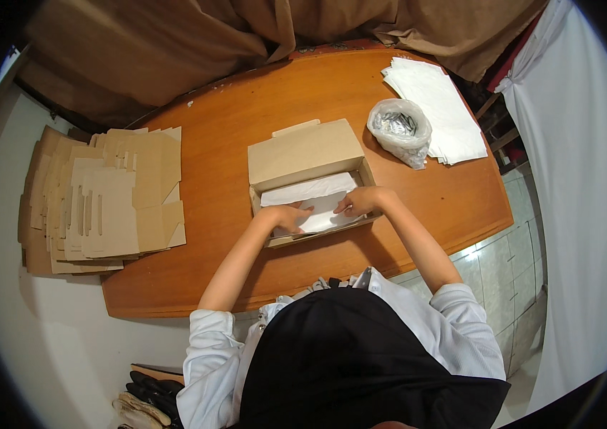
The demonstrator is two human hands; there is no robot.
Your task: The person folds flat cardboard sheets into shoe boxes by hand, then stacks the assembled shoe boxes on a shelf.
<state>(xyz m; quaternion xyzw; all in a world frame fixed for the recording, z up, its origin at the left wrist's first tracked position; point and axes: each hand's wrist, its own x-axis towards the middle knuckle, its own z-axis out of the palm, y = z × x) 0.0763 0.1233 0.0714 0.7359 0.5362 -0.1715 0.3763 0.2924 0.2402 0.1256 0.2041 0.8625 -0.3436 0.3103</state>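
An open cardboard box (306, 163) stands in the middle of the table, its lid tilted back on the far side. White paper (323, 212) lines its inside, and part of the sheet stands up along the back wall. My left hand (289, 217) reaches over the box's left side, fingers spread and resting on the paper. Over the right side comes my right hand (359, 201), its slightly bent fingers touching the same paper. Neither hand is wrapped around anything. Whatever lies under the paper is hidden.
On the left, flattened cardboard boxes (114, 200) lie in a tall stack. A clear plastic bag (402, 132) of small shiny pieces stands behind the box to the right, beside a pile of white paper sheets (438, 107). The wooden table (224, 114) has brown curtains (153, 57) behind it.
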